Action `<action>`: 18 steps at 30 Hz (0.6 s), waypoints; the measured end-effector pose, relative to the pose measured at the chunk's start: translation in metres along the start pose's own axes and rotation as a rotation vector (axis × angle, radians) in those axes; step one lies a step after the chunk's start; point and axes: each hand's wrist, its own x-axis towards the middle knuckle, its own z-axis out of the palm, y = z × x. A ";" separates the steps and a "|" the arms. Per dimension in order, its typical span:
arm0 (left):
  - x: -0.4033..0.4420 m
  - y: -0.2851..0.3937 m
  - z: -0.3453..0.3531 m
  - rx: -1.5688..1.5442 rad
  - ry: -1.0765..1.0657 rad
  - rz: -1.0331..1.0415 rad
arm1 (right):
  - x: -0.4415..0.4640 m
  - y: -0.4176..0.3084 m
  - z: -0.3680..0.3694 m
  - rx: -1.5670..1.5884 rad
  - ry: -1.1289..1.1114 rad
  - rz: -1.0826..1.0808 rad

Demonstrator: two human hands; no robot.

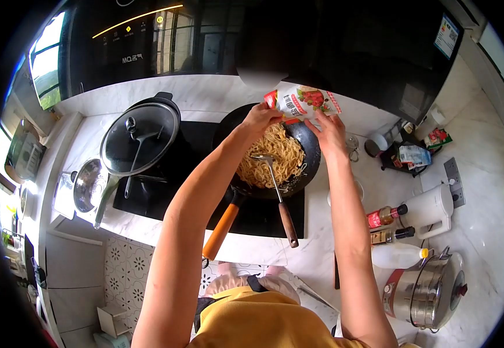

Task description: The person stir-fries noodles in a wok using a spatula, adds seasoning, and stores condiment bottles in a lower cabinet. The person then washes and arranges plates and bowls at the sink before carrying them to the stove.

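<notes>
Both my hands are raised over the far side of a dark wok (313,148), gripping a red and white printed food packet (308,100). My left hand (261,116) pinches its left end, and my right hand (328,132) has the lower right edge. Whether the packet is torn open I cannot tell. Cooked noodles (266,153) fill the wok beneath. A metal spatula (286,219) with a wooden handle rests in them, its handle leaning over the near rim. The wok's orange handle (222,231) points toward me.
Left on the black cooktop (199,145) stands a lidded pan (142,139), beside a steel bowl (89,185). At right are sauce bottles (386,216), a white jug (399,255), a white kettle (431,211) and a steel pot (431,290). A black range hood (321,46) overhangs the back.
</notes>
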 end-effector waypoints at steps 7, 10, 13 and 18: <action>-0.001 0.006 0.006 0.062 0.048 -0.049 | -0.004 -0.011 0.002 -0.014 -0.007 -0.057; -0.013 0.000 0.016 -0.024 -0.095 -0.124 | -0.014 -0.019 0.005 -0.135 0.139 -0.188; -0.020 -0.009 0.022 -0.085 -0.019 -0.159 | -0.020 -0.025 -0.007 -0.312 0.039 -0.091; -0.020 -0.013 0.021 -0.072 0.019 -0.167 | -0.027 -0.029 -0.017 -0.238 0.132 -0.121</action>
